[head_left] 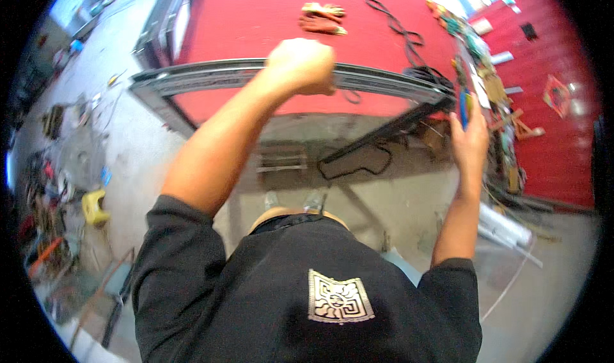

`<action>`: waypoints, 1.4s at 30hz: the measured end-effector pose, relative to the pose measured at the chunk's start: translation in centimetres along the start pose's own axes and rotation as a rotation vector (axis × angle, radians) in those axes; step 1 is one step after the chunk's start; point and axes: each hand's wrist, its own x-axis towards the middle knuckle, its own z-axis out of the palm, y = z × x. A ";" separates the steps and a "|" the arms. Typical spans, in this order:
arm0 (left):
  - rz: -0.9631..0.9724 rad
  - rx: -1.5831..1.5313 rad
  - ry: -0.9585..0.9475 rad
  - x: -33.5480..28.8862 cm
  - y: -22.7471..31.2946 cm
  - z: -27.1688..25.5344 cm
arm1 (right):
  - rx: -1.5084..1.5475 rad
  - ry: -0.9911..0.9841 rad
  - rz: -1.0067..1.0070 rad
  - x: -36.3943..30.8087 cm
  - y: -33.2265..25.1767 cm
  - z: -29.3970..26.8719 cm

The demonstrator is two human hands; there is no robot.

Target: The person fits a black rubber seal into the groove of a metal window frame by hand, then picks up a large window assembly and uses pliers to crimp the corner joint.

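My left hand [300, 65] is closed over the near rail of a dark metal frame [211, 78], knuckles up, around the middle of the rail. The frame lies at the near edge of a red-topped table [249, 24]. To the right, my right hand [472, 133] is closed round a blue-handled tool [464, 109], beside the frame's right corner. Its working end cannot be made out. Beyond my left hand, a pair of red and cream work gloves [322, 21] rests on the tabletop. A black cord [400, 27] snakes across the table toward the frame's right corner.
Assorted small tools and parts crowd the table's right edge [492, 85]. A red corrugated wall [556, 139] rises at right. On the floor stand a yellow object [95, 207] and scattered clutter at left. A white roll [505, 225] lies at lower right.
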 end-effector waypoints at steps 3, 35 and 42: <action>0.030 -0.017 0.000 -0.2 0.2 0.0 | 0.166 0.033 -0.006 -0.5 -0.5 0.8; -0.129 0.205 0.975 -14.6 -12.0 6.9 | 0.502 -0.145 -0.163 4.9 -12.3 8.7; -0.201 0.227 1.123 -15.5 -12.6 8.3 | 0.590 -0.158 -0.222 5.0 -12.7 9.8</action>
